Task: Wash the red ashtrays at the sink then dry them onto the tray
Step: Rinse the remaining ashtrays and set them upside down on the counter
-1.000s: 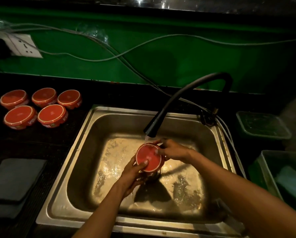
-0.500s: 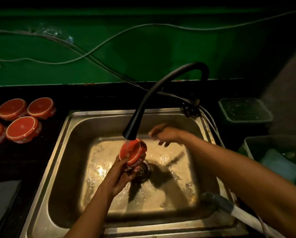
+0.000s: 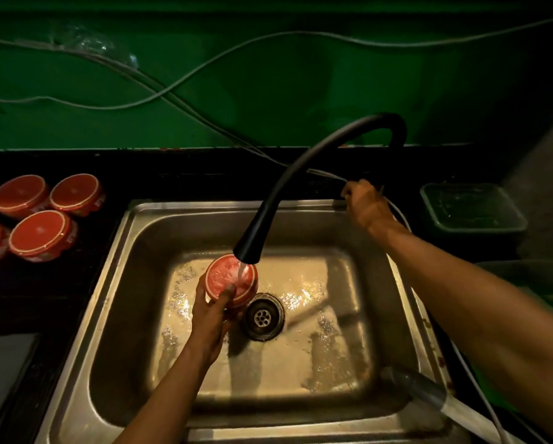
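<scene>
A person's left hand grips a red ashtray over a steel sink, thumb on its face, holding it under water running from a black curved tap. The right hand reaches to the tap's base at the far right rim; whether it grips anything cannot be told. More red ashtrays sit on the dark worktop to the left.
</scene>
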